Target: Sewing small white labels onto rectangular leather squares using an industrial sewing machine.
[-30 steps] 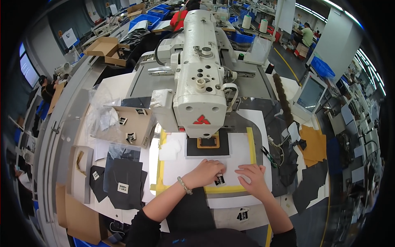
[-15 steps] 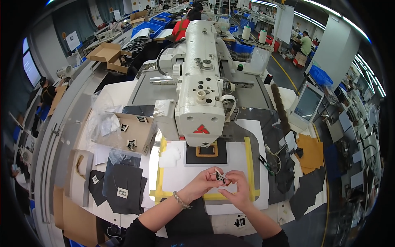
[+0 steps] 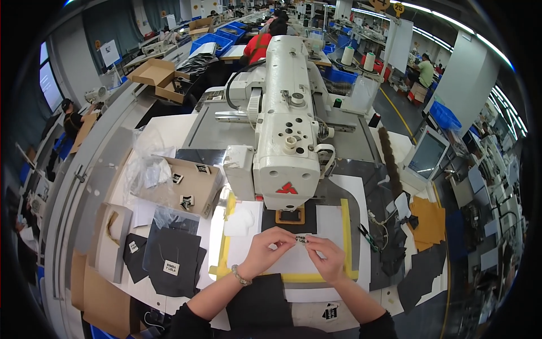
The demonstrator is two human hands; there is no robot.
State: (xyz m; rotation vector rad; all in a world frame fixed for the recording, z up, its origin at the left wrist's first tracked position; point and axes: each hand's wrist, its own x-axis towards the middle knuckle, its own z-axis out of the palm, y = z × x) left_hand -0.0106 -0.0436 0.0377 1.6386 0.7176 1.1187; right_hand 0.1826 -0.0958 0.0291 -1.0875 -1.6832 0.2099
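Fingertips of my left hand (image 3: 272, 248) and my right hand (image 3: 327, 259) meet in front of the sewing machine (image 3: 288, 164). Between them is a small white label with black lettering (image 3: 301, 238), pinched at its near edge by both hands. Just beyond the label, a brown rectangular clamp frame (image 3: 290, 216) sits under the machine head on a dark fabric piece (image 3: 269, 217). White paper edged with yellow tape (image 3: 293, 277) lies beneath my hands. A dark fabric panel (image 3: 257, 302) is below my left wrist, which wears a bracelet.
At left, a cardboard box (image 3: 212, 189) holds several small labels, beside dark panels, one bearing a label (image 3: 171, 268). Black-handled snips (image 3: 368, 237), orange-brown pieces (image 3: 426, 217) and a control screen (image 3: 427, 151) are at right. Another label (image 3: 330, 312) lies near the front edge.
The label has turned in my fingers, so its lettering now faces up toward me. My fingertips have come closer together. The whole view has shifted slightly.
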